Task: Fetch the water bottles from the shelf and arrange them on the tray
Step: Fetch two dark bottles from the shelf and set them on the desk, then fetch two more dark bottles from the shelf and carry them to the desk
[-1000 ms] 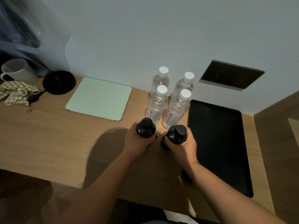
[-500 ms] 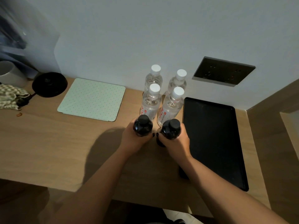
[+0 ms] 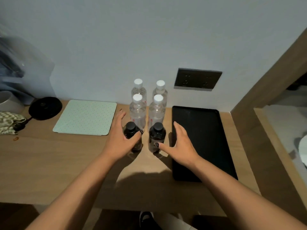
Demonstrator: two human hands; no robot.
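Two dark bottles with black caps stand upright on the wooden desk, the left one (image 3: pixel 131 130) and the right one (image 3: pixel 157 134), just in front of several clear water bottles (image 3: pixel 137 110) with white caps. My left hand (image 3: pixel 122 138) is spread beside the left dark bottle, thumb still near its shoulder. My right hand (image 3: pixel 180 145) is spread to the right of the right dark bottle, thumb close to its side. Neither hand grips anything. The black tray (image 3: pixel 206 135) lies flat to the right with nothing on it.
A pale green dotted mat (image 3: pixel 85 117) lies left of the bottles. Further left are a black round lamp base (image 3: pixel 44 107), a patterned cloth (image 3: pixel 10 122) and a white mug (image 3: pixel 6 101). A dark socket plate (image 3: pixel 197 79) sits on the wall. A wooden partition (image 3: pixel 265 83) rises at right.
Both hands held the dark bottles by their tops; now the bottles stand on the desk and both hands have let go and spread apart.
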